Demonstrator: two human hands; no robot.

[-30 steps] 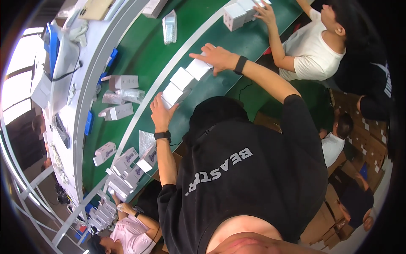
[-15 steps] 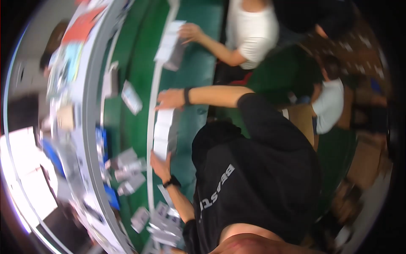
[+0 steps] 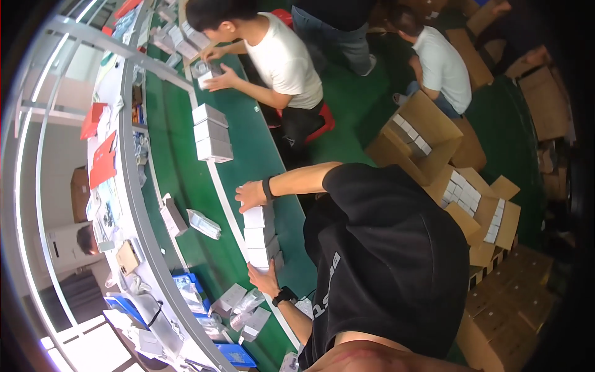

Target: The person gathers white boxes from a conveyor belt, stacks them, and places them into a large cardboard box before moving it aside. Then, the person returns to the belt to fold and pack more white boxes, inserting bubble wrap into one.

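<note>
While both hands press at the ends of one row, the head view shows the white boxes [image 3: 260, 237] standing on the green table [image 3: 257, 162], between its pale strip [image 3: 224, 189] and its near edge. At the row's end toward the wearer, the left hand [image 3: 265, 280] has its thumb wide from its fingers, against the last box. The right hand [image 3: 251, 195] bends its fingers over the other end; how firmly these hold, I cannot tell.

Nothing visible ties the boxes together, so I think that uneven pressure could make a middle one slip out or turn. If the row were lifted with weak pressure, it could break apart, and a box could fall over the near edge.

About writing: the black shirt [image 3: 384, 248] carries large pale lettering [image 3: 333, 284], partly lost in folds. On the held boxes I can read no label. The box [image 3: 289, 361] at the lower border bears a dark mark, too small to read.
</note>
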